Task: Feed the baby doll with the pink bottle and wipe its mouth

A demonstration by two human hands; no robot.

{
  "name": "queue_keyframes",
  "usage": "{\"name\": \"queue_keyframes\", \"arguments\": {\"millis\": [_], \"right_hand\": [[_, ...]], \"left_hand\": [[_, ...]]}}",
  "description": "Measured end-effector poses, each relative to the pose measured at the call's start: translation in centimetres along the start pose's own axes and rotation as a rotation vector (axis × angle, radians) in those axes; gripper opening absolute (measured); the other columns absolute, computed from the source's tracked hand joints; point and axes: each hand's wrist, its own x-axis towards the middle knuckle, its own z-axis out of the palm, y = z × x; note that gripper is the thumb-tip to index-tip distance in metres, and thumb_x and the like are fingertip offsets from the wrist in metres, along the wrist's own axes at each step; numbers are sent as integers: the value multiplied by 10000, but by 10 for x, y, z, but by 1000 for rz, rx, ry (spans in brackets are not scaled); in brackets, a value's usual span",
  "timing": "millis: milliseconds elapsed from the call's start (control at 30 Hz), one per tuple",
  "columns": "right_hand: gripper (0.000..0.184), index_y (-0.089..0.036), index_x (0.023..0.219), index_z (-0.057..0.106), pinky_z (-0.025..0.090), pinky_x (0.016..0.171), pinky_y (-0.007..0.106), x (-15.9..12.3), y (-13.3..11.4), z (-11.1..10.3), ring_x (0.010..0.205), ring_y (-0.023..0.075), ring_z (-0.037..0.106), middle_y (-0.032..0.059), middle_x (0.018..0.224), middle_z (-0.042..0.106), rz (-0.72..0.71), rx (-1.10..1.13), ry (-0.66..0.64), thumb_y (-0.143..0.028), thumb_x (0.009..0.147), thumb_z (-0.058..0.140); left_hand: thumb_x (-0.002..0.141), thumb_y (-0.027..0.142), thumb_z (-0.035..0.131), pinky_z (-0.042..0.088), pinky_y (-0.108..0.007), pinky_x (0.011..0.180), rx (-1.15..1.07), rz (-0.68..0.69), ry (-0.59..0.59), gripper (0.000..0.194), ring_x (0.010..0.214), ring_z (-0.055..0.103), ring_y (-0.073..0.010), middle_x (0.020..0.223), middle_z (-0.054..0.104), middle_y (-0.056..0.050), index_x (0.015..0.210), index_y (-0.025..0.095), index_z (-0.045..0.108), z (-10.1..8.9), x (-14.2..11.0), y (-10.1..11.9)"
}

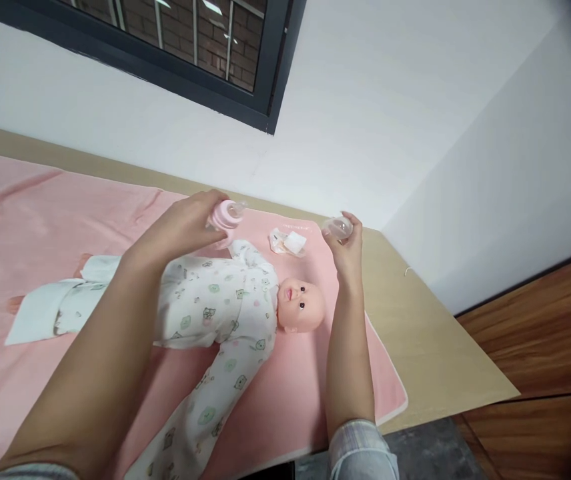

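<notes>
My left hand (185, 223) is closed round a pink baby bottle (226, 215) with a clear teat, held above the doll's chest. My right hand (346, 248) pinches a clear plastic bottle cap (338, 228) just beyond the doll's head. The baby doll (225, 313) lies on its back on a pink blanket (25, 213), head (299, 305) to the right, dressed in a white patterned sleepsuit with white cloth round its legs. My two hands are apart, bottle on the left, cap on the right.
A small crumpled white wrapper or wipe (288, 242) lies on the blanket past the doll's head. The blanket covers a beige table (430, 347) set against a white wall below a dark-framed window (245, 73). Wooden floor (540, 347) shows at right.
</notes>
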Motion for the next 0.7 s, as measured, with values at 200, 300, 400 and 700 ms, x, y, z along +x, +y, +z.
{"name": "queue_keyframes", "arguments": {"millis": [200,300,400,700], "right_hand": [[623,-198,1261,481,471,953,380,6,91,-10,1005,201,593,84,1145,610,219,-293,41,-352,693,685],[616,-170,1272,484,447,998,382,-4,121,-5,1099,226,569,119,1189,593,254,-372,-9,-298,691,645],[610,-166,1287,482,449,994,376,-14,141,1,1106,233,561,137,1233,560,292,-437,-46,-238,690,586],[674,-170,1363,458,440,1019,406,-25,163,5,1110,255,555,165,1266,530,367,-550,-58,-180,694,537]], "left_hand": [[888,203,418,413,-563,887,141,-145,-181,360,1049,582,-372,1133,643,-120,1244,162,442,4,-6,-49],[882,227,451,391,-583,909,111,-253,-169,421,1082,580,-378,1180,633,-129,1298,169,414,16,-4,-66],[870,264,482,407,-549,888,129,-354,-108,455,1084,577,-373,1202,626,-127,1310,174,411,26,-3,-80],[802,316,575,378,-262,601,93,-352,-71,426,805,603,-206,890,632,-20,1178,175,431,43,-11,-106]]}}
